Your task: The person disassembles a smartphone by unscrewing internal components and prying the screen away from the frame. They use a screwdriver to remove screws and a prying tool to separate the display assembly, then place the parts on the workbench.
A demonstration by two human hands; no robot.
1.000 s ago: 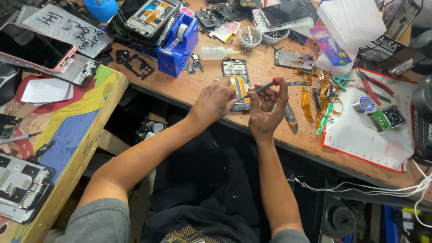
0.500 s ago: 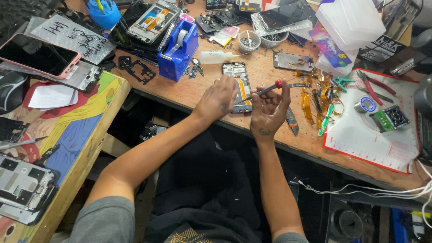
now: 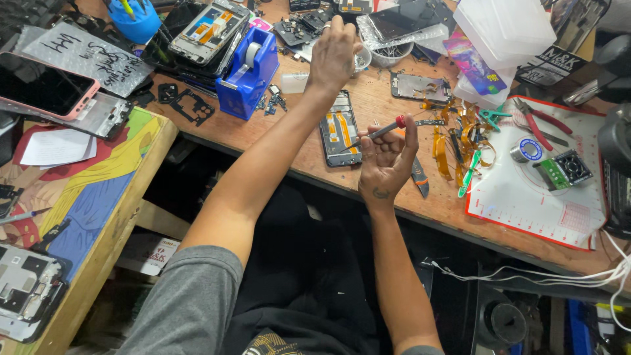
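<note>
My right hand (image 3: 386, 161) holds a small screwdriver (image 3: 382, 131) with a red cap, its tip pointing left toward an opened phone frame (image 3: 339, 128) that lies flat on the wooden bench. My left hand (image 3: 334, 56) is stretched far forward, past the phone frame, over a small round dish (image 3: 361, 60) near the back of the bench. Its fingers are curled downward; whether they hold anything is hidden.
A blue tape dispenser (image 3: 248, 71) stands left of my left arm. Orange flex cables (image 3: 463, 135), green tweezers (image 3: 468, 174), red pliers (image 3: 536, 121) and a white work mat (image 3: 545, 197) lie to the right. Phones and parts crowd the back; a painted side table (image 3: 85, 197) sits left.
My left hand has left the phone frame and reached forward to the small dish at the back. My right hand stays near the frame with the screwdriver.
</note>
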